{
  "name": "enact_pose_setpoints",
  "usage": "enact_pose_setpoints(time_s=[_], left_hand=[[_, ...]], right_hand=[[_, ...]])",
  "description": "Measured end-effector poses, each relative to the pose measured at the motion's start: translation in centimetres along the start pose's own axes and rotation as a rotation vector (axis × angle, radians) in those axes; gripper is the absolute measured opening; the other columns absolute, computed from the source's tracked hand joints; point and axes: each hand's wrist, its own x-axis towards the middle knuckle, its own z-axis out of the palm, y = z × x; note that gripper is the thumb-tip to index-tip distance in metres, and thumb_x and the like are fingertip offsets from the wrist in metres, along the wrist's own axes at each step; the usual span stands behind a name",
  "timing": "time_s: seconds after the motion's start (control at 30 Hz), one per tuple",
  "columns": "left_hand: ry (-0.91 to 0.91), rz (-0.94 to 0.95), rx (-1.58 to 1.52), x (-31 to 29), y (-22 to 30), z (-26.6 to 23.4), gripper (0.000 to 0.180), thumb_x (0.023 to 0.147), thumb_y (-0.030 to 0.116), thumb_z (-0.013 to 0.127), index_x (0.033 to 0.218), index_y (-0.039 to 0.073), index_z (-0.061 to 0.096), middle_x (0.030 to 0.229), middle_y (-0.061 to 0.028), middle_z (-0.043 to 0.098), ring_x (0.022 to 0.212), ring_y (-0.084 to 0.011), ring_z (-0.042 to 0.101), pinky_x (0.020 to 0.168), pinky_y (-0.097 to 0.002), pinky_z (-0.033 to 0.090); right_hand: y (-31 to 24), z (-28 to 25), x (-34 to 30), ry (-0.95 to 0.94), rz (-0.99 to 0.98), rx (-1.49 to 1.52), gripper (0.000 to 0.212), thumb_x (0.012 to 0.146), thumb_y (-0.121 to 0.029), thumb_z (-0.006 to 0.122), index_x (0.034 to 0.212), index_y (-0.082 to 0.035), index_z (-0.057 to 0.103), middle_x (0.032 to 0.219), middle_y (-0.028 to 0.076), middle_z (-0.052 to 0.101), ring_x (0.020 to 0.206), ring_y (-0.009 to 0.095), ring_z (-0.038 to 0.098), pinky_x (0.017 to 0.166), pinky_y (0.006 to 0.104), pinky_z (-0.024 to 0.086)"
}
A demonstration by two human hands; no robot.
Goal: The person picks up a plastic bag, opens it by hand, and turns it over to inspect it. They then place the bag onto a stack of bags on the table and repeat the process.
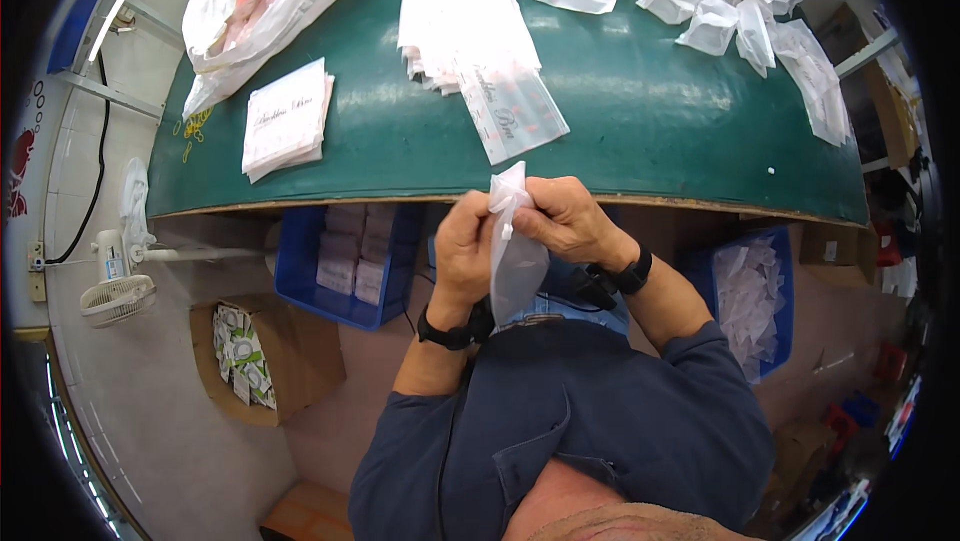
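Both hands meet just below the near edge of the green-topped table [640, 111]: the left hand [463, 246] and right hand [565, 221] each pinch the top of a small clear plastic bag [515, 261], which hangs between them above the lap. On the table lie a stack of flat white printed pouches [287, 119], a fanned pile of clear printed bags [480, 51] and loose crumpled clear bags [740, 1]. Below stand a blue plastic bin of packets [345, 261], another blue bin of clear bags [755, 301] and a brown cardboard box of green-and-white sachets [265, 356].

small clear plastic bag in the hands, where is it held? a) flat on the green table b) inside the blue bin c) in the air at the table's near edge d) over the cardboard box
c, both the left hand and right hand pinch the top of the small clear plastic bag, which hangs free just in front of the green table.
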Motion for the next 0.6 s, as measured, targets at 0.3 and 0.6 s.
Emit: enact_pose_setpoints(time_s=[0.3, 0.6], left_hand=[[0.26, -0.13, -0.081, -1.2, 0.0, -2.6, 0.016, 0.103, 0.015, 0.06, 0.102, -0.001, 0.063, 0.088, -0.0006, 0.061, 0.078, -0.007, 0.054, 0.07, -0.0214, 0.046], [0.149, -0.156, -0.307, 0.0, -2.9, -4.9, 0.016, 0.103, 0.015, 0.06, 0.108, 0.0, 0.06, 0.09, 0.0005, 0.059, 0.078, -0.0068, 0.052, 0.071, -0.0202, 0.044]], right_hand=[[0.2, -1.6, -2.0, 0.106, -0.038, -0.009, 0.031, 0.096, -0.013, 0.066, 0.072, -0.002, 0.05, 0.061, 0.004, 0.041, 0.055, 0.013, 0.035, 0.05, 0.0308, 0.031], [0.4, -5.4, 1.4, -0.199, -0.096, -0.149, 0.023, 0.095, -0.01, 0.064, 0.076, -0.003, 0.054, 0.064, 0.008, 0.048, 0.058, 0.021, 0.045, 0.057, 0.0343, 0.039]])
